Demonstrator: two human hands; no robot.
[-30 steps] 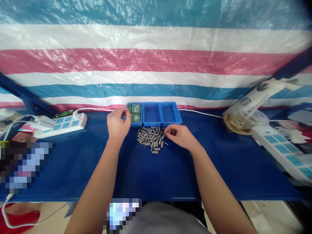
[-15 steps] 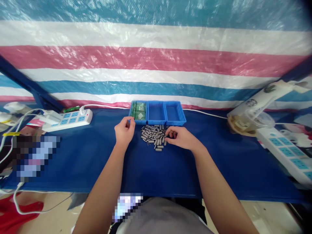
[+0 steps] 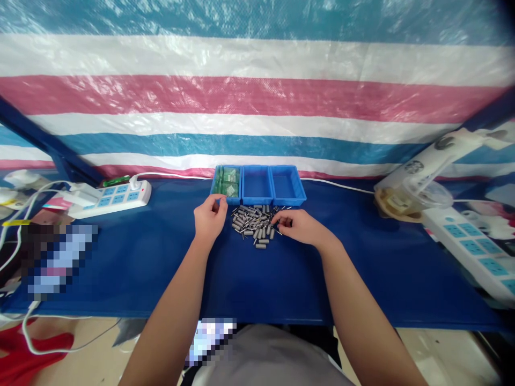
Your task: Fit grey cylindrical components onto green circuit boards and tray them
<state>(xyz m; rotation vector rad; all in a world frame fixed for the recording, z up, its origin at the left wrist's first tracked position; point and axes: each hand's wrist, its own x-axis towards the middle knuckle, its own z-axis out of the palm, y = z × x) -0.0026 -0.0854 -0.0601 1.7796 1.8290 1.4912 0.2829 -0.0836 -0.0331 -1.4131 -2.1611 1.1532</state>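
A pile of small grey metal cylinders and thin pins (image 3: 252, 221) lies on the blue tabletop (image 3: 261, 284). My right hand (image 3: 300, 226) is at the pile's right edge, index finger reaching onto the pieces, thumb a little apart and the other fingers curled. My left hand (image 3: 210, 217) is beside the pile's left side, thumb and index pinched together; anything between them is too small to make out. Behind the pile stand three joined blue bins. Green contents with pale pieces fill the left bin (image 3: 213, 185); the middle bin (image 3: 257, 201) and right bin (image 3: 289, 202) look bare inside.
A white power strip (image 3: 120, 198) with plugs is at the left, near a blurred-out device (image 3: 64, 257). At the right are a plastic cup (image 3: 430, 195) lying over and another power strip (image 3: 470, 246). A striped sheet (image 3: 257, 102) hangs behind.
My left hand has shifted slightly right, still pinched. My right thumb has drawn away from the index finger at the pile's edge. The view has moved a little.
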